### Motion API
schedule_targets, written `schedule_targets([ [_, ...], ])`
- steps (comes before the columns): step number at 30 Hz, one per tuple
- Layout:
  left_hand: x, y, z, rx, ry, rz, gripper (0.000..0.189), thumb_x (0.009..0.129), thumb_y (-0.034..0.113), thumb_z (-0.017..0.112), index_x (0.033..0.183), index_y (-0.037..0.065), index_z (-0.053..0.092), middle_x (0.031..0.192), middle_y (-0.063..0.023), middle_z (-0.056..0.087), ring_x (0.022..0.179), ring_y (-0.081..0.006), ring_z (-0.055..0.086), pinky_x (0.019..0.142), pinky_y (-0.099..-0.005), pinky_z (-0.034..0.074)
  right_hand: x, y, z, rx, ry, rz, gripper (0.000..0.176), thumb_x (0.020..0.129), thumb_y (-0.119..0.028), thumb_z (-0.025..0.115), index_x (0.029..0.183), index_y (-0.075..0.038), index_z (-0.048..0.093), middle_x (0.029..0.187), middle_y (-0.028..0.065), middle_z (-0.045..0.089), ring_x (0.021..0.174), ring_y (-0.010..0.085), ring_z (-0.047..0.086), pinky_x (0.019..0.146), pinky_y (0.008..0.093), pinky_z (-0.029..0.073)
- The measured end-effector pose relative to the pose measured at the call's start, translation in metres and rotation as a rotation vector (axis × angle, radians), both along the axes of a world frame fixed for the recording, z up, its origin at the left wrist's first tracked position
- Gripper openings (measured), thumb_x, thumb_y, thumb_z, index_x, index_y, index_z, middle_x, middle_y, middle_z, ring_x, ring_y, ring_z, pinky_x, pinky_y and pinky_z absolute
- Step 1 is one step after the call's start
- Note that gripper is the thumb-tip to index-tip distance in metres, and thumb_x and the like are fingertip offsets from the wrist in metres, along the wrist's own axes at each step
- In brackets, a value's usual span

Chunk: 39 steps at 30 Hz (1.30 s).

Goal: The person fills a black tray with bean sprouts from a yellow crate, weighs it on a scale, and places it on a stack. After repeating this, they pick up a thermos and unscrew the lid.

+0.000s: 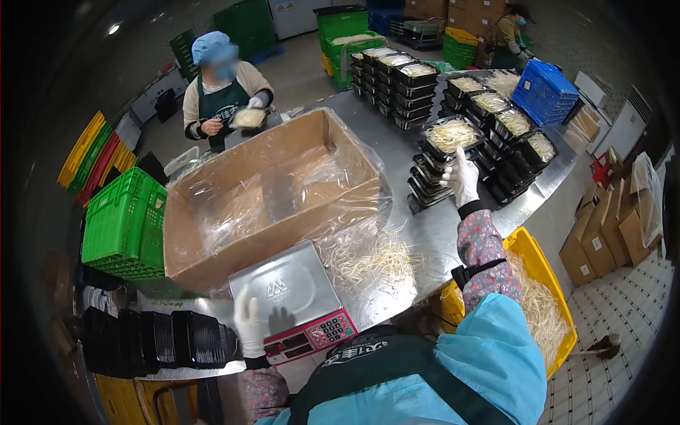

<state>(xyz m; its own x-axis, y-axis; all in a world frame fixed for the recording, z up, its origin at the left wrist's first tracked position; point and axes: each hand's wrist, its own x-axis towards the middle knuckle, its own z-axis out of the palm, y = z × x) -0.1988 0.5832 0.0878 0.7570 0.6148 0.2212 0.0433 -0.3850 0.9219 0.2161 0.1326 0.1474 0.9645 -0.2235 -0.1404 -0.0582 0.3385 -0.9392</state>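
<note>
My right hand, in a white glove, reaches to a black tray of bean sprouts on top of a tilted stack of trays. Its fingers are stretched out at the tray's near edge, thumb apart, not wrapped round it. My left hand, also gloved, is held over the left edge of the scale with its fingers extended and nothing in them. The scale's metal plate bears only a hand's shadow. Loose bean sprouts lie in a heap on the metal table right of the scale.
A large cardboard box lined with clear plastic stands beyond the scale. Black empty trays sit at left. A yellow crate of sprouts is at my right. More filled stacks and a blue crate stand behind. A co-worker holds a tray opposite.
</note>
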Motion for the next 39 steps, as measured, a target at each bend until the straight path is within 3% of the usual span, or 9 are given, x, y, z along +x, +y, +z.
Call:
schedule_targets([
  [6, -0.091, 0.072, 0.001, 0.934, 0.453, 0.724, 0.064, 0.087, 0.023, 0.070, 0.140, -0.004, 0.046, 0.143, -0.0238, 0.047, 0.134, -0.0406, 0.041, 0.112, -0.0480, 0.032, -0.059, 0.003, -0.026, -0.123, -0.078, 0.149, 0.027, 0.100, -0.036, 0.059, 0.088, -0.012, 0.058, 0.063, -0.0025, 0.054, 0.048, 0.0097, 0.051, 0.044, 0.0271, 0.047],
  [13, -0.137, 0.120, -0.025, 0.753, 0.588, 0.615, 0.035, 0.092, 0.015, 0.056, 0.125, 0.007, 0.062, 0.109, -0.0167, 0.068, 0.095, -0.0366, 0.066, 0.082, -0.0473, 0.053, -0.075, 0.034, -0.097, -0.153, 0.022, 0.358, 0.027, 0.098, -0.037, 0.061, 0.099, -0.010, 0.065, 0.067, -0.0031, 0.057, 0.052, 0.0082, 0.052, 0.048, 0.0247, 0.044],
  [23, -0.146, 0.148, -0.006, 0.584, 0.123, 0.789, 0.017, 0.074, 0.010, 0.081, 0.078, 0.003, 0.066, 0.074, -0.0110, 0.064, 0.067, -0.0268, 0.063, 0.065, -0.0362, 0.051, -0.172, 0.155, -0.091, -0.442, -0.198, 0.707, 0.016, 0.099, -0.024, 0.061, 0.095, -0.009, 0.061, 0.069, -0.0007, 0.058, 0.053, 0.0073, 0.055, 0.047, 0.0223, 0.047],
  [26, -0.096, 0.115, 0.048, 0.387, -0.155, 0.673, 0.014, 0.082, 0.005, 0.079, 0.080, -0.001, 0.066, 0.069, -0.0037, 0.060, 0.062, -0.0153, 0.055, 0.061, -0.0291, 0.047, -0.213, 0.179, -0.103, -0.417, -0.136, 0.795, 0.013, 0.098, -0.020, 0.062, 0.097, -0.006, 0.062, 0.083, 0.0002, 0.059, 0.063, 0.0064, 0.055, 0.056, 0.0239, 0.047],
  [27, -0.076, 0.106, 0.058, 0.395, -0.164, 0.629, 0.013, 0.084, 0.004, 0.077, 0.084, -0.001, 0.065, 0.071, -0.0024, 0.060, 0.065, -0.0132, 0.054, 0.062, -0.0280, 0.046, -0.224, 0.186, -0.119, -0.646, -0.510, 0.735, 0.015, 0.096, -0.019, 0.063, 0.103, -0.006, 0.064, 0.085, 0.0013, 0.062, 0.070, 0.0112, 0.058, 0.064, 0.0291, 0.051],
  [28, -0.052, 0.098, 0.062, 0.403, -0.178, 0.577, 0.011, 0.086, 0.003, 0.075, 0.087, -0.002, 0.065, 0.074, -0.0012, 0.060, 0.068, -0.0111, 0.053, 0.063, -0.0269, 0.046, -0.252, 0.195, -0.076, -0.564, -0.096, 0.957, 0.019, 0.095, -0.019, 0.064, 0.106, -0.005, 0.065, 0.087, 0.0062, 0.066, 0.080, 0.0196, 0.063, 0.076, 0.0351, 0.053],
  [30, 0.005, 0.075, 0.057, 0.396, -0.376, 0.323, 0.010, 0.088, 0.001, 0.072, 0.092, -0.003, 0.064, 0.080, -0.0036, 0.062, 0.073, -0.0117, 0.055, 0.068, -0.0273, 0.047, -0.278, 0.199, -0.074, -0.740, -0.352, 1.044, 0.025, 0.096, -0.027, 0.061, 0.104, -0.004, 0.068, 0.094, 0.0131, 0.070, 0.087, 0.0259, 0.068, 0.081, 0.0374, 0.052],
  [34, 0.093, -0.038, 0.067, 0.466, -0.291, -0.372, 0.021, 0.088, 0.000, 0.064, 0.109, -0.002, 0.066, 0.098, -0.0165, 0.068, 0.089, -0.0297, 0.066, 0.082, -0.0359, 0.052, -0.320, 0.173, -0.063, -0.846, -0.261, 1.103, 0.029, 0.095, -0.031, 0.061, 0.106, -0.005, 0.068, 0.099, 0.0148, 0.071, 0.092, 0.0306, 0.069, 0.084, 0.0401, 0.053],
  [39, 0.150, -0.167, -0.004, 0.706, -0.177, -1.125, 0.020, 0.084, 0.006, 0.059, 0.102, 0.009, 0.068, 0.090, -0.0127, 0.067, 0.085, -0.0328, 0.066, 0.076, -0.0434, 0.054, -0.374, 0.075, -0.081, -0.944, -0.184, 0.643, 0.036, 0.096, -0.039, 0.058, 0.110, -0.007, 0.066, 0.099, 0.0203, 0.069, 0.093, 0.0382, 0.066, 0.082, 0.0450, 0.052],
])
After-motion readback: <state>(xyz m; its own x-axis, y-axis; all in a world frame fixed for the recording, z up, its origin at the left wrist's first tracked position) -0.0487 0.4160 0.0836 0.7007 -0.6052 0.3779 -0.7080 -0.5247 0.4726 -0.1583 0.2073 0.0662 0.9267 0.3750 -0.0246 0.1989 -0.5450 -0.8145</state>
